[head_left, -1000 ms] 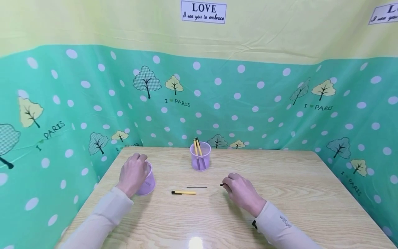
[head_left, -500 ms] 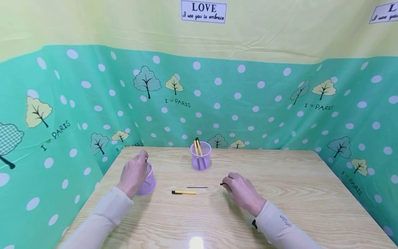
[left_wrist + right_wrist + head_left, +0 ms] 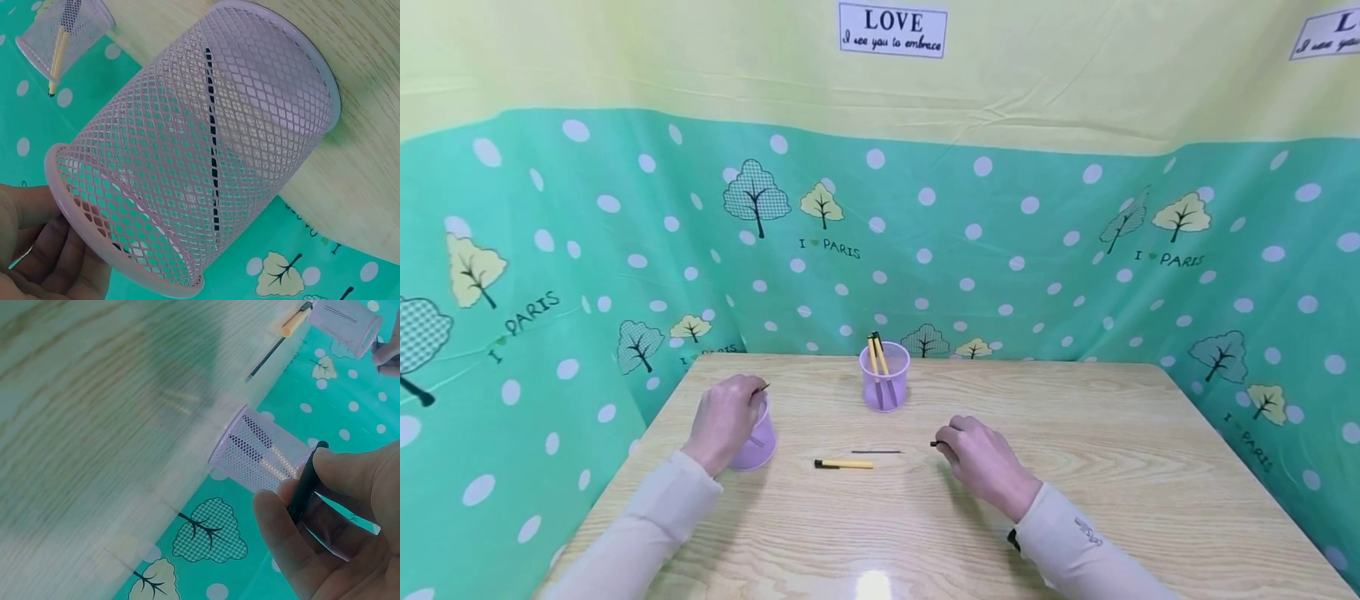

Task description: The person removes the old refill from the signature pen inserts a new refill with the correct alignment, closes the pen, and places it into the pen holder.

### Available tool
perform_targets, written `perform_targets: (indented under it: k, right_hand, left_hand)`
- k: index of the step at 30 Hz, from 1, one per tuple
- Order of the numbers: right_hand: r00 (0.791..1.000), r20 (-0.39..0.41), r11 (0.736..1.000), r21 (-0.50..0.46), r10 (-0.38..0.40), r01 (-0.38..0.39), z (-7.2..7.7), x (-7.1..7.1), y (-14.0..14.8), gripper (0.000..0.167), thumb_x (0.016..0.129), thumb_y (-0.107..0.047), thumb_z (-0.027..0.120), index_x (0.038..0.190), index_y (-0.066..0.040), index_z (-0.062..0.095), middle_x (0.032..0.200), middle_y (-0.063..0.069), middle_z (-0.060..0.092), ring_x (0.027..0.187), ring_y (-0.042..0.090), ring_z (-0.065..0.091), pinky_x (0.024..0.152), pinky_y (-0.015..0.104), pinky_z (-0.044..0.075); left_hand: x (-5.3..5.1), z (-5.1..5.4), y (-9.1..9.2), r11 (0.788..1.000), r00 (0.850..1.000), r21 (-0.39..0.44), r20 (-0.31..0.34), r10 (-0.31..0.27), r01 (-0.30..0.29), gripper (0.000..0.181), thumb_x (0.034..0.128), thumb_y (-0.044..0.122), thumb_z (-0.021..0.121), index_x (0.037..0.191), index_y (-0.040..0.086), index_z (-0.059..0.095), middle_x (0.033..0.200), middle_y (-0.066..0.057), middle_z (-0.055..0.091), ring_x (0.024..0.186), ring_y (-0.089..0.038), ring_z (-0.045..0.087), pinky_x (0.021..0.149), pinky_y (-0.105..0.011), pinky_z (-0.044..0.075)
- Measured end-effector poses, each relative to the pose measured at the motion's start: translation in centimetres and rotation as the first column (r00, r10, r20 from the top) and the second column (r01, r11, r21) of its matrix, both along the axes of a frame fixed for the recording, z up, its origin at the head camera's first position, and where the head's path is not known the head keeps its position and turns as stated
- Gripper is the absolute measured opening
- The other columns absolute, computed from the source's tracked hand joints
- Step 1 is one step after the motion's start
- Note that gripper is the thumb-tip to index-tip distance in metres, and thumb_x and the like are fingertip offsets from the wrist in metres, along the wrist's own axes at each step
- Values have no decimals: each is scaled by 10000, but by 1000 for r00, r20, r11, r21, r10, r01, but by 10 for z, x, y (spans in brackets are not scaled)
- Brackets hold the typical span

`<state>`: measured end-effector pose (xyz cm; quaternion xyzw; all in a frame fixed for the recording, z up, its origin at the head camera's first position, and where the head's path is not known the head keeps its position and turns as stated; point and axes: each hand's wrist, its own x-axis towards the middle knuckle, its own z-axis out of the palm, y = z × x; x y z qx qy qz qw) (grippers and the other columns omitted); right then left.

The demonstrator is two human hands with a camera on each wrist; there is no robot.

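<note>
At the left, my left hand [image 3: 727, 421] pinches a thin dark stick [image 3: 761, 389], like a pen refill, over the rim of a purple mesh pen cup [image 3: 754, 446]. Through that mesh cup [image 3: 187, 137], the left wrist view shows a dark refill [image 3: 213, 137] leaning inside. My right hand [image 3: 985, 462], low over the table's right half, pinches a short black tube [image 3: 306, 487], like a pen part, between thumb and fingers. Between the hands lie a yellow pen barrel [image 3: 853, 464] with a black clip end and a thin refill [image 3: 877, 452].
A second purple mesh cup [image 3: 891, 396] stands near the table's back edge, holding yellow pen barrels [image 3: 882, 357]. The wooden table [image 3: 880, 525] meets a green dotted curtain [image 3: 925, 275] at the back and sides.
Over the cup, my left hand's fingers have shifted: the dark stick, hidden at first, then showed below the fingertips and now sticks out to the right. The right hand stays still.
</note>
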<state>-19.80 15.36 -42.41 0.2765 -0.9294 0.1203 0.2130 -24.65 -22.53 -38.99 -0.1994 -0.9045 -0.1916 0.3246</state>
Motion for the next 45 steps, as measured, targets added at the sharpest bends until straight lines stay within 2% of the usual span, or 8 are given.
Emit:
perform_targets:
  k: [7, 24, 37, 45]
  right_hand:
    - [1000, 7, 1000, 6, 3, -3, 0, 1, 0, 44, 835, -107, 723, 829, -144, 700, 735, -81, 509, 667, 81, 506, 558, 227, 484]
    - [1000, -3, 1000, 7, -3, 3, 2, 0, -1, 54, 828, -108, 731, 834, -153, 702, 737, -87, 509, 685, 92, 524, 560, 243, 490]
    - [1000, -3, 1000, 8, 2, -2, 2, 0, -1, 53, 839, -103, 720, 824, -150, 703, 734, -82, 507, 681, 91, 523, 557, 236, 489]
    - [1000, 2, 1000, -2, 3, -3, 3, 0, -2, 48, 831, -107, 729, 825, -147, 702, 734, -88, 507, 680, 83, 516, 566, 232, 488]
  left_hand:
    - [1, -2, 3, 1000, 1000, -21, -13, 0, 0, 74, 788, -24, 723, 846, 22, 715, 750, -90, 661, 652, -256, 636, 576, -393, 542]
    - [4, -2, 11, 999, 999, -39, -42, -28, 26, 93, 806, -19, 715, 891, 18, 712, 798, -78, 663, 695, -229, 617, 604, -358, 548]
    - [8, -2, 20, 997, 995, -38, -71, -71, 68, 57, 807, -19, 710, 852, 15, 704, 767, -63, 645, 687, -229, 606, 586, -362, 535]
    - [11, 0, 27, 994, 994, -54, -59, -96, 93, 230, 777, -125, 572, 939, -18, 696, 844, -117, 637, 767, -269, 623, 655, -356, 559]
